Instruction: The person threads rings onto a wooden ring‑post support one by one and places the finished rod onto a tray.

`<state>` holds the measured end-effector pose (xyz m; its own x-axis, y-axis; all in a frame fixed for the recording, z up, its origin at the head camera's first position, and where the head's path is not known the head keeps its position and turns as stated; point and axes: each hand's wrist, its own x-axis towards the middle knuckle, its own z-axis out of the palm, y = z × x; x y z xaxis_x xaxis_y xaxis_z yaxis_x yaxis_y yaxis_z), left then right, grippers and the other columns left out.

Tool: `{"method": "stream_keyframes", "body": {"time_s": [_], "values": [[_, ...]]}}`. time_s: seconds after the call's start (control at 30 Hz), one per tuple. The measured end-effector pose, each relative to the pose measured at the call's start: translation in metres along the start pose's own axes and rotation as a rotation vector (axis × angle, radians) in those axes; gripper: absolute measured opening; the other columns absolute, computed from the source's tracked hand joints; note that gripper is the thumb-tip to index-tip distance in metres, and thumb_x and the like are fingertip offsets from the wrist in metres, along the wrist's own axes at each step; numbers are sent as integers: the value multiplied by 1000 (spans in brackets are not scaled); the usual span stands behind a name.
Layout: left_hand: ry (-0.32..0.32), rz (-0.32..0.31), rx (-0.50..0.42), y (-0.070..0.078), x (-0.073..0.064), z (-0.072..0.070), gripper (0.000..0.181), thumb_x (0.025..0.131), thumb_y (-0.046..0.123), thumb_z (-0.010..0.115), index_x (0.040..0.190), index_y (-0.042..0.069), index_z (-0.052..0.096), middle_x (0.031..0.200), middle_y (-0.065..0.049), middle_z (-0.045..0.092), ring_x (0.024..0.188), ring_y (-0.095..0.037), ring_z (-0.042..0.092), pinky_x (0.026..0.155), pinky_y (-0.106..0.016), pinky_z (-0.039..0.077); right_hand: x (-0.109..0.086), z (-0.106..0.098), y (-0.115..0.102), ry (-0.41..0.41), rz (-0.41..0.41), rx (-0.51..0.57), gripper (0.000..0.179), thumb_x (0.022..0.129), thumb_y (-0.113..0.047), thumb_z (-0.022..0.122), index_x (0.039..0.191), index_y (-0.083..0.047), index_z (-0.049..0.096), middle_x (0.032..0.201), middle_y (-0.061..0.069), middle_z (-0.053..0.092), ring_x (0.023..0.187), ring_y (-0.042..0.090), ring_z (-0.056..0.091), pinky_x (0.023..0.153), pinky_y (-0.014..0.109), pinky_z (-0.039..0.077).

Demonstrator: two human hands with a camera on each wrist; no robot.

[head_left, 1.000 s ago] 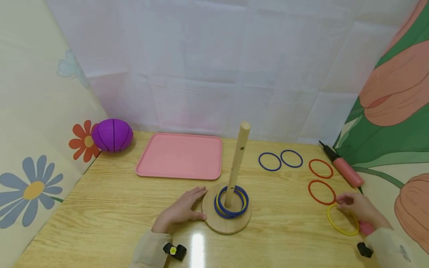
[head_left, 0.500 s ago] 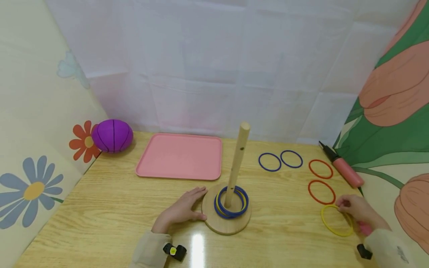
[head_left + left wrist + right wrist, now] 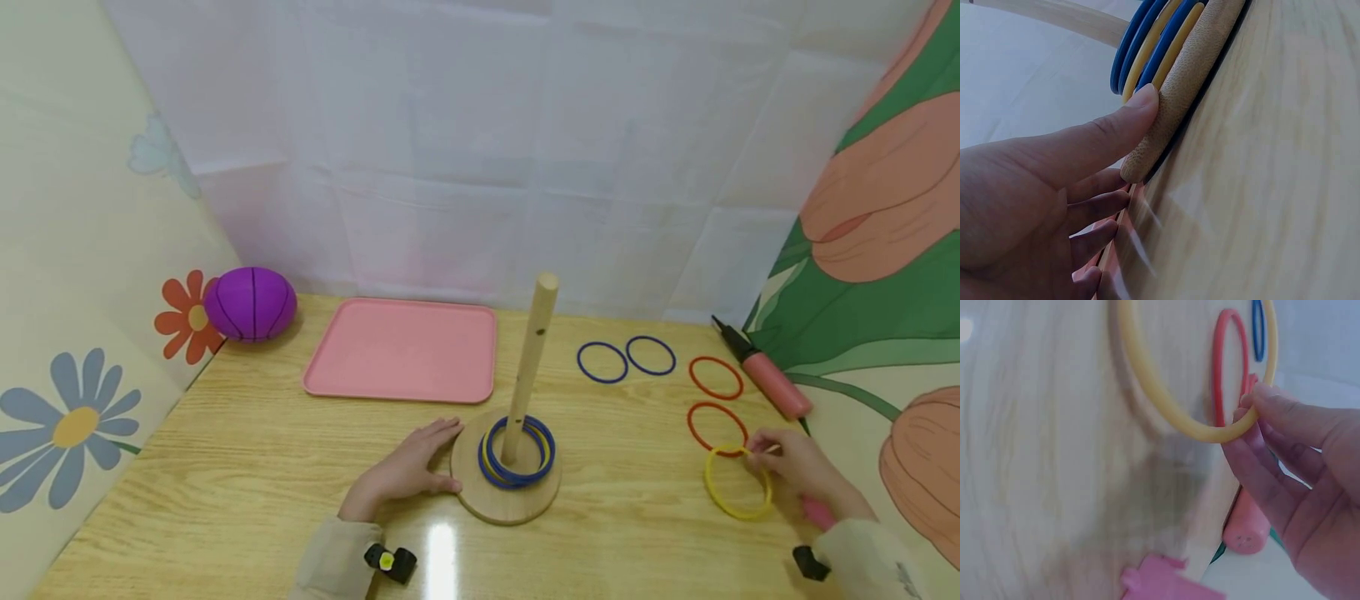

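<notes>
My right hand (image 3: 797,467) pinches a thin yellow ring (image 3: 708,492) between thumb and fingers at its right side. In the right wrist view the yellow ring (image 3: 1169,409) is lifted off the table, its shadow beside it. The far part of this ring overlaps the near edge of a red ring (image 3: 691,421) in the head view. My left hand (image 3: 401,467) lies at the left edge of a round wooden base (image 3: 504,506), thumb and fingertips touching its rim. From the base (image 3: 1175,100) rises a wooden post (image 3: 534,342), with several blue and yellow rings (image 3: 550,467) stacked around its foot.
Beyond the red ring lie another red ring (image 3: 694,379) and two blue rings (image 3: 584,369). A pink hand pump (image 3: 776,385) lies at the right edge. A pink tray (image 3: 405,350) and a purple ball (image 3: 252,305) are back left. A pink object (image 3: 1166,579) sits under my right wrist.
The yellow ring has moved left and a little away from me, raised at its far side in my right hand. My left hand and the base stay put.
</notes>
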<state>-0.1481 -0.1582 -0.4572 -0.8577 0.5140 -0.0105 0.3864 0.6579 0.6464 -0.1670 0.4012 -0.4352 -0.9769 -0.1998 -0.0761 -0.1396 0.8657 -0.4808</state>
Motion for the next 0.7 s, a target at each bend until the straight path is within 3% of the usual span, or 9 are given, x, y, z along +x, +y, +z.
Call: {"method": "stream_keyframes", "body": {"time_s": [0.3,0.7], "values": [[-11,-23,-10,0,0,-1,89,77,34,79,144,-7,37,152,-28,34,141,-49,27,117,-65,16,6,-5,-37,84,-2,186,19,91,-2,64,102,13,62,91,21,68,71,-9,58,61,26,60],[-21,-29,-10,-2,1,1,88,78,34,78,145,-6,36,153,-27,33,142,-48,28,118,-64,16,23,-14,-104,165,-55,309,26,92,-8,64,111,10,64,97,22,70,75,-9,61,65,24,61]]}}
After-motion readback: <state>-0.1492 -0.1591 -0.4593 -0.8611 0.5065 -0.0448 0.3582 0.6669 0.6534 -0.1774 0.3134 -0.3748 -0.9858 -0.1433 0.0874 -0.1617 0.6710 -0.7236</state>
